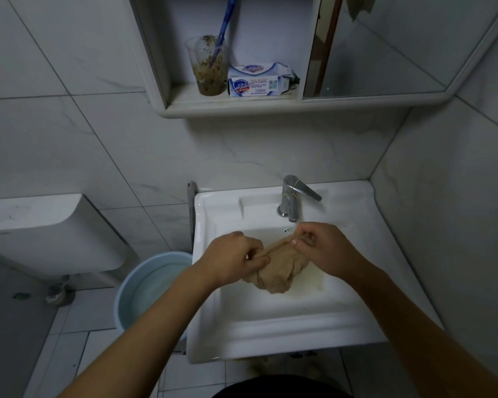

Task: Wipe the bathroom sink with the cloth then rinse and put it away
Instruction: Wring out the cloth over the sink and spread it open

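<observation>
Both hands over the basin of the white sink (213,326): left hand (230,258) and right hand (325,248) each pinch the top edge of the tan cloth (276,274), stretched taut between them. Rest of the cloth hangs bunched into the basin, just below the chrome faucet (292,198). Blue bucket (127,285) of water stands on the floor left of the sink.

The cloth (276,271) covers the bottom of the sink (219,214), so the drain is hidden. Its stretched upper edge vanishes inside the grip of the left hand (233,259) and the right hand (322,248). The top edge cuts off the blue handle (226,21). The fine print on the soap box (256,84) is too small to read. The left forearm and the sink hide part of the bucket (144,282).
</observation>
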`<state>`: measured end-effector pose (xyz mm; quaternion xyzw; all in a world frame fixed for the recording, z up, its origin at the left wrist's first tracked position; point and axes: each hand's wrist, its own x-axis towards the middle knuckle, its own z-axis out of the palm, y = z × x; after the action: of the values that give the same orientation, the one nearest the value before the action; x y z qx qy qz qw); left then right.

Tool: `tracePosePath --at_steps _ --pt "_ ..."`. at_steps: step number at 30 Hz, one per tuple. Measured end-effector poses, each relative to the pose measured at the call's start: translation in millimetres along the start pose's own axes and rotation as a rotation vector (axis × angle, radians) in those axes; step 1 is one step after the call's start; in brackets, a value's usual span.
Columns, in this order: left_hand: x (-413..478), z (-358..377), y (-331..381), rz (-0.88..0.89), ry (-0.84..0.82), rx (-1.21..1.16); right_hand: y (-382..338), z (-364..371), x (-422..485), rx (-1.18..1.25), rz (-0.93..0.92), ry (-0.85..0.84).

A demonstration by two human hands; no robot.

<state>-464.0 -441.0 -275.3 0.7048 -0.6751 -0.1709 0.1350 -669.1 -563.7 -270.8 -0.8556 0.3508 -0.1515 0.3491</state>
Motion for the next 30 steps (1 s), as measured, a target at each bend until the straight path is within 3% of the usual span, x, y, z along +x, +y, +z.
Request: tracePosePath --at_steps 3,8,10,12,13,15,17,18,23,30 --pt "4 0 -9 -0.030 -0.014 -0.137 5 -2 1 -0.026 0.021 -0.002" --pt "11 -18 10 -0.165 0.217 -0.654 -4 -22 8 -0.034 0.003 0.053" --pt "14 -37 20 -0.081 0.406 -0.613 -23 -43 12 -0.002 -0.084 0.119" --pt "17 -55 28 0.055 0.637 -0.431 -43 -63 15 0.021 -0.196 0.240" --pt "19 -60 28 0.114 0.677 -0.348 -49 -68 17 0.017 -0.233 0.305" --pt "29 -57 17 0.136 0.525 -0.195 -43 -61 25 -0.034 -0.191 0.317" --pt "41 -42 -1 0.002 0.288 -0.081 -22 -36 32 -0.199 -0.020 0.077" --pt "45 -35 -8 -0.068 0.259 -0.111 -8 -22 34 -0.239 0.050 -0.025" --pt "50 -31 -14 -0.255 0.278 -0.484 13 -14 44 -0.158 0.122 0.094" --pt "47 -63 -35 -0.219 0.269 -0.525 25 -37 39 -0.130 0.011 0.044"
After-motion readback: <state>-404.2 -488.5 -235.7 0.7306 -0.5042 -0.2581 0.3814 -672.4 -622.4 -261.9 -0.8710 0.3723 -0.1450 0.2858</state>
